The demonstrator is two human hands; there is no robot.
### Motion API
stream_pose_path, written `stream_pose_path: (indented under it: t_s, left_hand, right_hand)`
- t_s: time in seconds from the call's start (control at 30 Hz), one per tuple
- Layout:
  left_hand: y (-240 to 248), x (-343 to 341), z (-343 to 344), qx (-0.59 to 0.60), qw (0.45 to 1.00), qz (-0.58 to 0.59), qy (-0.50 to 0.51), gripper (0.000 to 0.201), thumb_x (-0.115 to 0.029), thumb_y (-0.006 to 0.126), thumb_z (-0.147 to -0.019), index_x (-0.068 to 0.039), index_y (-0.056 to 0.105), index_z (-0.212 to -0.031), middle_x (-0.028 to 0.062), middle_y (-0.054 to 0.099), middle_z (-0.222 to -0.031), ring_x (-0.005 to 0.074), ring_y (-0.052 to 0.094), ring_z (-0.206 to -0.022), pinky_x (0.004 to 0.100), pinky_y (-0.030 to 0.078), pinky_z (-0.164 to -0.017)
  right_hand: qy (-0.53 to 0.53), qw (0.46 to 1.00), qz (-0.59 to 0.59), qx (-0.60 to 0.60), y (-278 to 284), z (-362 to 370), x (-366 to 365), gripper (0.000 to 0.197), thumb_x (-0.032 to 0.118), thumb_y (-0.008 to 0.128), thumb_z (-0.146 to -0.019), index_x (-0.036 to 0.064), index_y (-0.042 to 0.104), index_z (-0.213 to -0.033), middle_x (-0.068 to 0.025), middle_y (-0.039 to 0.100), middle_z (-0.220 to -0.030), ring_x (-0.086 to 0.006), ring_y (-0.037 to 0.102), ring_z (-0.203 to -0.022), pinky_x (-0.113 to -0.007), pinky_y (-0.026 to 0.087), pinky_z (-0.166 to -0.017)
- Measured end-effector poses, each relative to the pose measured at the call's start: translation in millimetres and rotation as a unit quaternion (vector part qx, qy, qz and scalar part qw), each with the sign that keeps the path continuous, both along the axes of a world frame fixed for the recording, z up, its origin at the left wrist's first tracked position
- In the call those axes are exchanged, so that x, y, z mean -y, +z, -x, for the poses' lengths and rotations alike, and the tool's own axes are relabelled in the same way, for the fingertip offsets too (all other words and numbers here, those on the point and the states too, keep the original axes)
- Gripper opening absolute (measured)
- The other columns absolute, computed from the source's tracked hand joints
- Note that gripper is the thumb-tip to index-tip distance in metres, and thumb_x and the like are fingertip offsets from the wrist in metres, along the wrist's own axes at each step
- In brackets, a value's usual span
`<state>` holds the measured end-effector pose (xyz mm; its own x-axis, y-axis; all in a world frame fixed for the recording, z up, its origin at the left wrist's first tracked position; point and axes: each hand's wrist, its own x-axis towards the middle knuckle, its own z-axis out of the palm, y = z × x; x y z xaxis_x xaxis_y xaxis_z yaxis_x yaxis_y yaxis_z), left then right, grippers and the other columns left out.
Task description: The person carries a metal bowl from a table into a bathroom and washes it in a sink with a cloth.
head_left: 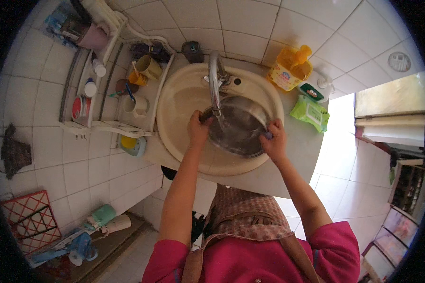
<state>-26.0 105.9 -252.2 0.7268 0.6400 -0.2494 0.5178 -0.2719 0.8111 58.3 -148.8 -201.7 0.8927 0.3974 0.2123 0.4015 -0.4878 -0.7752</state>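
A round, shiny metal pot (236,137) sits tilted in the cream washbasin (174,155), under the curved chrome faucet (214,85). A thin stream of water seems to fall from the spout into it, and some water shows inside. At the pot's left edge, my left hand (198,128) is closed on a dark part that looks like a handle. My right hand (275,140) grips the opposite edge, where a small bluish-grey piece shows by the fingers. The undersides of both grips are hidden.
Right of the basin stand a yellow container (288,70), a white pump bottle (323,84) and a green wipes pack (310,114). A white shelf (127,125) with cups is at the left. A dark cup (192,52) stands behind the basin.
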Motion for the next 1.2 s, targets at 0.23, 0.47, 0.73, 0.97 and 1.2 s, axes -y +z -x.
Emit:
stream_pose_path:
  t_s: [0.23,0.47,0.73,0.97,1.2]
  left_hand:
    - [73.2,9.7,19.4,0.039,0.995,-0.080,0.042,0.018,-0.002,0.060,-0.069,0.003,0.052,-0.085,0.0146,0.058,-0.078,0.0253,0.056,-0.069,0.0337,0.043,-0.063]
    - [104.0,23.2,40.7,-0.075,0.987,-0.046,0.132,0.020,0.005,0.060,-0.066,0.003,0.055,-0.085,0.0109,0.060,-0.079,0.0207,0.057,-0.070,0.0299,0.043,-0.065]
    - [88.7,23.2,41.8,0.080,0.967,0.003,0.242,0.025,-0.011,0.066,-0.077,0.000,0.047,-0.066,0.0038,0.047,-0.063,0.0147,0.040,-0.059,0.0296,0.036,-0.057]
    - [67.4,39.3,39.4,0.119,0.935,0.019,0.335,0.024,-0.010,0.067,-0.078,-0.001,0.046,-0.070,0.0027,0.046,-0.067,0.0148,0.040,-0.060,0.0296,0.034,-0.055]
    - [106.4,31.9,54.2,0.033,0.952,-0.009,0.304,0.013,0.001,0.060,-0.075,-0.002,0.048,-0.070,0.0030,0.049,-0.068,0.0122,0.042,-0.062,0.0237,0.035,-0.061]
  right_hand:
    - [-0.081,0.996,-0.033,-0.021,-54.1,-33.7,-45.5,0.032,0.009,0.066,-0.063,0.0042,0.054,-0.092,-0.0139,0.049,-0.094,-0.0344,0.050,-0.089,-0.040,0.044,-0.074]
    - [0.344,0.929,0.107,0.080,-16.7,-18.9,-109.4,0.042,0.013,0.066,-0.066,0.0072,0.054,-0.107,-0.0144,0.049,-0.110,-0.0316,0.045,-0.104,-0.041,0.038,-0.089]
    - [0.394,0.861,0.319,0.039,-52.3,26.0,-109.1,0.057,0.032,0.057,-0.077,0.0084,0.044,-0.127,-0.0156,0.047,-0.126,-0.0289,0.042,-0.119,-0.041,0.033,-0.096]
    - [0.233,0.833,-0.041,-0.500,-23.9,93.3,-121.2,0.055,0.047,0.046,-0.084,0.0077,0.047,-0.123,-0.0182,0.052,-0.119,-0.0344,0.049,-0.111,-0.043,0.031,-0.098]
    - [0.404,0.854,0.304,0.124,-28.8,-4.4,-70.7,0.033,0.030,0.056,-0.081,0.0153,0.055,-0.111,-0.0094,0.038,-0.132,-0.0263,0.030,-0.128,-0.052,0.013,-0.107]
